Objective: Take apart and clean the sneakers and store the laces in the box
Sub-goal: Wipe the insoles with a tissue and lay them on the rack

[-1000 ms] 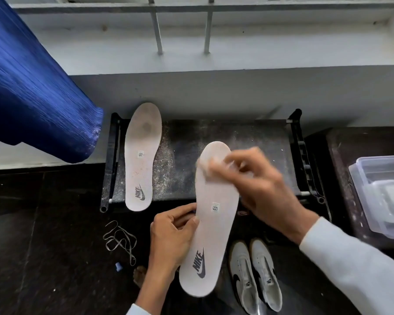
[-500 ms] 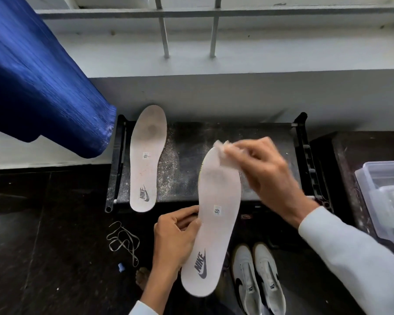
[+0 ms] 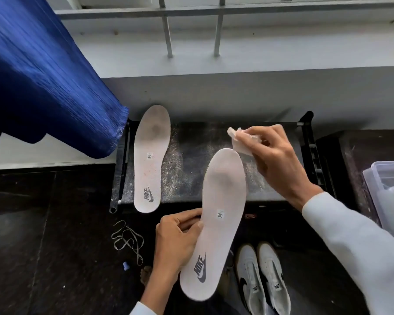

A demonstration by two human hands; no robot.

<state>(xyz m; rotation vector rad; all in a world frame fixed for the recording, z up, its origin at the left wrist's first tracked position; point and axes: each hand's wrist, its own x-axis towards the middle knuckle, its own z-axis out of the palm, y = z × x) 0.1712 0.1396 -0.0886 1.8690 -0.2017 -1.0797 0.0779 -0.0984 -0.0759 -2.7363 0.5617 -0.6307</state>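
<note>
Sneaker insole [image 3: 223, 196], flat pale oblong: left fingers [image 3: 182, 220] grasp edge; right fingers [image 3: 267, 135] pinch crumpled wipe [image 3: 241, 145].

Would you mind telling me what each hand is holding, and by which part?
The left hand grips the insole along one long edge, on its heel half. The right hand pinches a crumpled wipe by one end, near the insole's toe.

A: Where is the light coming from?
B: Soft daylight from the top, bright on the white ledge [image 3: 259, 53]; the floor [image 3: 43, 246] at lower left is dim.
A: And sharpness?
B: The insole [image 3: 223, 212] at centre is crisp; the wipe [image 3: 241, 142] above it slightly soft; the blue curtain [image 3: 43, 76] upper left smeared; the box [image 3: 384, 178] at the right edge blurred, stretched.
</note>
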